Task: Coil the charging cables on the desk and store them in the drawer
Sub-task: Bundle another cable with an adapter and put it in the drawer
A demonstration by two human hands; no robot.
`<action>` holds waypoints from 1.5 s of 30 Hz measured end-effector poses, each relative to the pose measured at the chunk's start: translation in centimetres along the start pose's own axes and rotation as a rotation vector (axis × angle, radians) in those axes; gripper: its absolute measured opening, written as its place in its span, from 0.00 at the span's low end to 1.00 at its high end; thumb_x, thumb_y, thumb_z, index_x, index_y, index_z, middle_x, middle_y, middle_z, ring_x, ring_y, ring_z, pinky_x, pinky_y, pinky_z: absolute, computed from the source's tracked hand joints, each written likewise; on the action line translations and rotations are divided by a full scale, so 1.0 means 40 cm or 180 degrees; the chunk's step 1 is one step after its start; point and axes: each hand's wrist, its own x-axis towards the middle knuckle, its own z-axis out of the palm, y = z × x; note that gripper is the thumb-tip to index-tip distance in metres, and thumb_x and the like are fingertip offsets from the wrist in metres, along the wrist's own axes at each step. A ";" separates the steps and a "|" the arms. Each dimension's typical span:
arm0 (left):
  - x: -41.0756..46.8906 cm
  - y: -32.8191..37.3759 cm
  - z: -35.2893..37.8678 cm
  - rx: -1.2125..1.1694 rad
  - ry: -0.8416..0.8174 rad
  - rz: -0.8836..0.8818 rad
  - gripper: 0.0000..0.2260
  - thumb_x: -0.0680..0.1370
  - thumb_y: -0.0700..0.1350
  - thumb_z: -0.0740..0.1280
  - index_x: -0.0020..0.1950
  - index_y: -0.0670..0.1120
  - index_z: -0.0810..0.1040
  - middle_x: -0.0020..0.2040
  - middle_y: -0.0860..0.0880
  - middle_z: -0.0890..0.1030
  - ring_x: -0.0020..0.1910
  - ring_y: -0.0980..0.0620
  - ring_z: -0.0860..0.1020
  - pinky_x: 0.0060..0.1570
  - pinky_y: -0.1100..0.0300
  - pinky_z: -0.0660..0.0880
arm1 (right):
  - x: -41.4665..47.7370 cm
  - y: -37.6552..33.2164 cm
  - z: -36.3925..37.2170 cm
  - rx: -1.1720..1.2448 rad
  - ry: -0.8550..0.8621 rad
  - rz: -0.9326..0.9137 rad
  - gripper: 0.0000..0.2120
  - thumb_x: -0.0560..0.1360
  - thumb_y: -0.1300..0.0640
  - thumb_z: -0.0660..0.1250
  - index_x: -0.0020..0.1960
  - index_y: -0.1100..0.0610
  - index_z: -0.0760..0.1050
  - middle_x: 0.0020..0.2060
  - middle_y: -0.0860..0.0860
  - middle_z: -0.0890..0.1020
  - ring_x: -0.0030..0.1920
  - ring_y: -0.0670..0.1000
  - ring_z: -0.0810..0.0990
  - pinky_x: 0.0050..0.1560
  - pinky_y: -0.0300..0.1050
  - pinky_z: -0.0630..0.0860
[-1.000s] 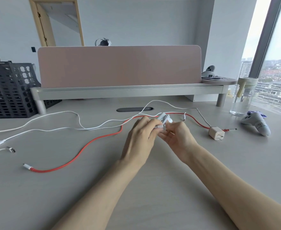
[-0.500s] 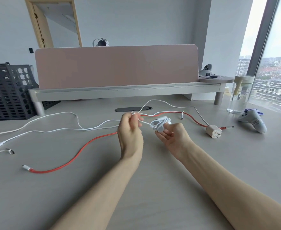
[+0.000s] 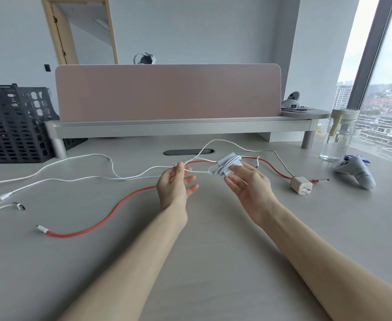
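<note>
My right hand (image 3: 248, 184) holds a white charger block with white cable wound around it (image 3: 227, 164), just above the desk's middle. My left hand (image 3: 175, 184) pinches the loose end of that white cable (image 3: 199, 171) between thumb and forefinger, a short way to the left of the bundle. A red cable (image 3: 111, 213) runs across the desk from the lower left, behind my hands, to the right. Other white cables (image 3: 51, 166) trail off to the left. A cream plug adapter (image 3: 301, 185) lies to the right. No drawer is in view.
A monitor shelf (image 3: 178, 128) with a pink divider panel (image 3: 167, 91) spans the back. A black crate (image 3: 12, 123) stands at the left, a clear water bottle (image 3: 337, 135) and a grey game controller (image 3: 357, 170) at the right. A cable grommet (image 3: 188, 151) sits mid-desk.
My hands have parted: the left has drawn the cable's free end away to the left, and the right has kept the wound charger block and turned palm up.
</note>
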 end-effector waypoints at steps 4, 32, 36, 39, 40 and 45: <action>-0.025 -0.010 0.012 0.0545 -0.0485 0.0303 0.05 0.79 0.45 0.66 0.49 0.44 0.77 0.45 0.49 0.81 0.38 0.53 0.79 0.33 0.59 0.79 | -0.033 -0.018 -0.016 0.0124 0.0266 -0.0117 0.21 0.71 0.66 0.74 0.62 0.62 0.74 0.45 0.57 0.85 0.45 0.53 0.84 0.59 0.47 0.79; -0.991 -0.369 0.594 0.1985 -0.3484 0.0304 0.10 0.79 0.50 0.63 0.45 0.47 0.80 0.42 0.50 0.83 0.39 0.49 0.82 0.29 0.53 0.81 | -0.835 -0.506 -0.778 -0.0630 0.2915 -0.1082 0.14 0.72 0.62 0.75 0.55 0.65 0.77 0.51 0.62 0.82 0.43 0.53 0.84 0.48 0.45 0.83; -1.030 -0.459 0.609 0.2546 -0.3978 -0.0058 0.14 0.79 0.55 0.62 0.48 0.48 0.82 0.48 0.49 0.83 0.47 0.48 0.80 0.28 0.59 0.78 | -0.872 -0.504 -0.888 -0.1109 0.3304 -0.0760 0.06 0.70 0.63 0.75 0.43 0.62 0.79 0.49 0.63 0.84 0.45 0.55 0.85 0.47 0.45 0.83; -1.024 -0.514 0.605 0.3084 -0.4298 -0.0088 0.15 0.81 0.53 0.58 0.50 0.46 0.81 0.52 0.47 0.83 0.51 0.45 0.79 0.35 0.57 0.79 | -0.864 -0.487 -0.956 -0.1666 0.3514 -0.0390 0.05 0.67 0.60 0.75 0.39 0.59 0.81 0.38 0.57 0.84 0.37 0.53 0.83 0.50 0.53 0.83; -1.015 -0.529 0.602 0.3228 -0.4319 -0.0090 0.15 0.81 0.53 0.58 0.51 0.46 0.80 0.52 0.48 0.82 0.51 0.46 0.79 0.39 0.55 0.79 | -0.857 -0.480 -0.973 -0.1928 0.3585 -0.0313 0.04 0.67 0.58 0.75 0.38 0.57 0.80 0.36 0.55 0.83 0.36 0.52 0.82 0.50 0.54 0.83; -0.945 -0.575 0.599 0.3571 -0.4103 0.0076 0.14 0.79 0.49 0.61 0.64 0.49 0.73 0.59 0.48 0.78 0.55 0.47 0.78 0.56 0.53 0.77 | -0.808 -0.458 -1.034 -0.3450 0.3661 0.0128 0.16 0.68 0.53 0.71 0.54 0.55 0.75 0.49 0.53 0.81 0.51 0.54 0.79 0.54 0.49 0.77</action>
